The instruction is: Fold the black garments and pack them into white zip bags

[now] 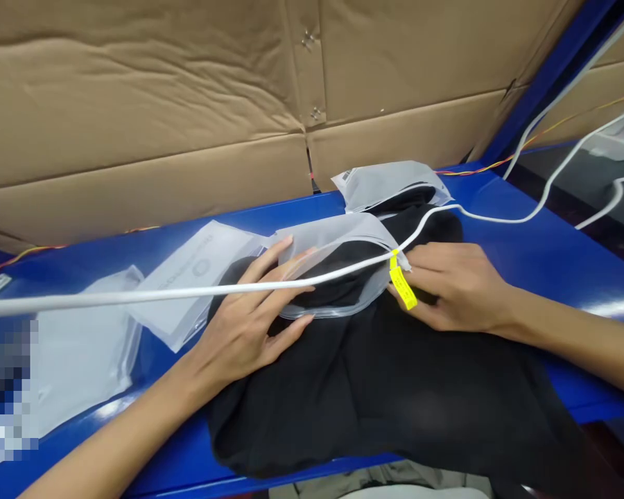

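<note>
A frosted plastic bag (338, 225) lies with its mouth gaping toward me, and black cloth shows inside it. More black fabric (385, 388) spreads below and around the bag, down over the front edge. My left hand (254, 305) has its fingers spread along the left side of the bag's mouth, some on or just inside it. At the right corner of the mouth, my right hand (447, 284) is closed with the bag's edge pinched in its fingers. A white cable (187, 294) with a yellow tag (404, 287) crosses in front of both, hiding part of the bag.
Behind stands a second frosted bag (390, 184) with black cloth in its opening. To the left lie a printed white bag (197, 277) and another pale bag (88, 346) on the blue shelf (541, 270). Cardboard (145, 90) walls the back; twisted red-yellow wires (491, 166) run along it.
</note>
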Action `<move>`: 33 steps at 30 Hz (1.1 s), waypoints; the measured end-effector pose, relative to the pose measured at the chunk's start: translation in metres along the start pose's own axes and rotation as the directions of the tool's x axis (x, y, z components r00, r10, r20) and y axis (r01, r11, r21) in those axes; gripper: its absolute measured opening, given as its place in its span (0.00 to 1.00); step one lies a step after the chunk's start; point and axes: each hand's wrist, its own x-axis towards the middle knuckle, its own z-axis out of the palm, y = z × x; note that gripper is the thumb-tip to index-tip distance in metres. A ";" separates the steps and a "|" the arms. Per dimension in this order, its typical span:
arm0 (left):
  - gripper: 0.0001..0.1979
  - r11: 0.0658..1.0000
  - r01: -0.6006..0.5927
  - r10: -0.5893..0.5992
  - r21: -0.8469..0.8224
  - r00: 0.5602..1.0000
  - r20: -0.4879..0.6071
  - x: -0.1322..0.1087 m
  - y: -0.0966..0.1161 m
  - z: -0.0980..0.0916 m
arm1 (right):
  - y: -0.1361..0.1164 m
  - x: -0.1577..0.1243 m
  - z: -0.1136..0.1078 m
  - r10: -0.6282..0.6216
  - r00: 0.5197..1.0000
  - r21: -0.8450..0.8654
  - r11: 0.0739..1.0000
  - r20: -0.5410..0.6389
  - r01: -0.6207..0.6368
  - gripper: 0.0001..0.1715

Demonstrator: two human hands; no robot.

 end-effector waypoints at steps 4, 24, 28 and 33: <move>0.13 1.000 -0.012 0.012 0.004 1.000 -0.025 0.001 0.003 0.001 | -0.015 0.004 -0.009 -0.199 0.975 0.051 0.978 -0.100 0.205 0.19; 0.26 0.965 -0.260 0.260 0.045 0.966 -0.004 0.007 0.018 0.000 | -0.047 0.015 -0.003 -0.223 0.975 -0.364 0.906 0.021 0.215 0.20; 0.28 0.958 -0.287 0.287 -0.005 0.958 0.012 0.006 0.019 0.002 | -0.043 0.017 -0.001 -0.265 0.963 -0.372 0.900 -0.056 0.226 0.15; 0.34 0.987 -0.158 0.158 0.022 0.987 0.014 0.005 0.016 0.001 | -0.032 0.015 -0.001 -0.263 0.955 -0.288 0.933 -0.135 0.216 0.09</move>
